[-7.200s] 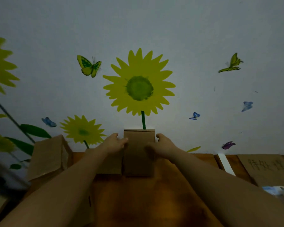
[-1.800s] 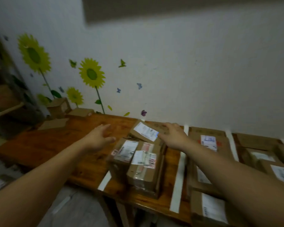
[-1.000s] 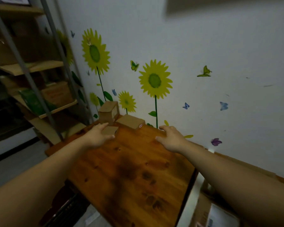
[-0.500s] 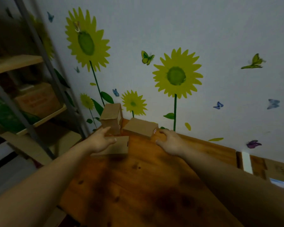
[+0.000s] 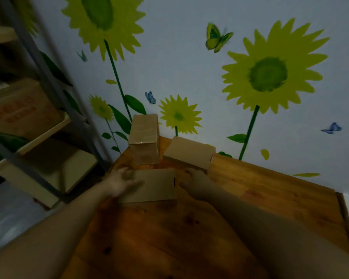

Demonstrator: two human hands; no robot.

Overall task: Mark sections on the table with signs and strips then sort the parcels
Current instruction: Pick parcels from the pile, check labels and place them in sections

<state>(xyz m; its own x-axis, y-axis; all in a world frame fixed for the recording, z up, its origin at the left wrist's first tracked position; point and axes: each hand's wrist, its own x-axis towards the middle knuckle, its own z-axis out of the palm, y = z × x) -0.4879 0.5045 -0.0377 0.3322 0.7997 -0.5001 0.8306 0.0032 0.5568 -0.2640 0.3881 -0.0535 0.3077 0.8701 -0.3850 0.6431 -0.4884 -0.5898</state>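
So my left hand (image 5: pixel 119 183) is lying flat, fingers stretched out, on the left end of the flat cardboard parcel (image 5: pixel 155 185) near the far left corner of the table (image 5: pixel 260 198). My right hand (image 5: pixel 195 183) is right at its other end, but it's too dark to tell if it's gripping. Behind them by the wall are an upright parcel (image 5: pixel 144 137) and a low parcel (image 5: pixel 189 152).

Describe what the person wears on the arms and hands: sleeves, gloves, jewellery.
The left hand and right hand are bare: no gloves, and no watch, bracelet or ring shows. The left arm and right arm are uncovered up to the frame's edge, no sleeve in view. The picture is dim and blurred, so a thin ring could go unseen.
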